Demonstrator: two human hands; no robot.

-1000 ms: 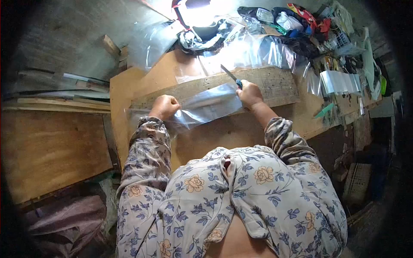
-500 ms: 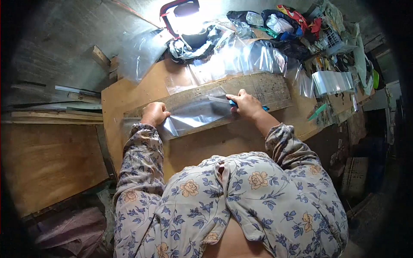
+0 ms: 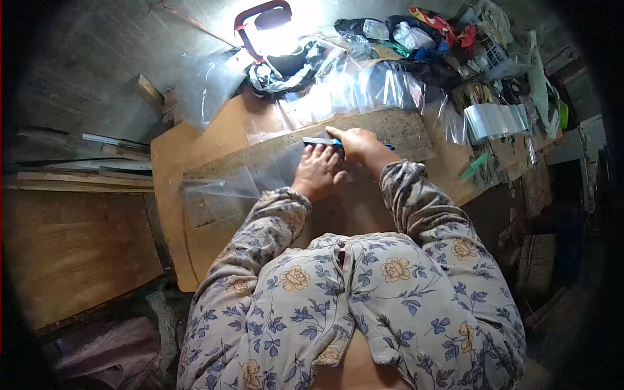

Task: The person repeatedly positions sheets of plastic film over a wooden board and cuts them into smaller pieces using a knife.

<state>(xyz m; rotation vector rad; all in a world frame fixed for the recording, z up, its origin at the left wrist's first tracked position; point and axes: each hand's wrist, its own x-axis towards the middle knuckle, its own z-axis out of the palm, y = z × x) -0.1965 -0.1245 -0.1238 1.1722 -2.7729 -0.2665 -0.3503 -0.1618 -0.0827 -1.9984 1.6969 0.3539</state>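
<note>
A clear plastic sheet (image 3: 270, 171) lies along a worn wooden board (image 3: 396, 130) on the table. My left hand (image 3: 316, 172) is pressed on the sheet's right end, its fingers stretched out and pointing away from me. Close beside it, my right hand (image 3: 361, 147) is wrapped round the blue handle of a cutter knife (image 3: 318, 141). The knife's blade points left, just beyond my left fingertips. Whether the blade touches the plastic I cannot tell.
A bright lamp (image 3: 265, 26) stands at the back over a black bag (image 3: 279, 77). Clear plastic sheets (image 3: 370, 88) cover the board's far side. A stack of clear bags (image 3: 497, 121) and a green blade-shaped piece (image 3: 474, 166) lie at the right. Wooden planks (image 3: 84, 182) are at the left.
My left hand has let go of the sheet's left end and moved right, now flat beside the knife. My right hand has shifted slightly left with the knife.
</note>
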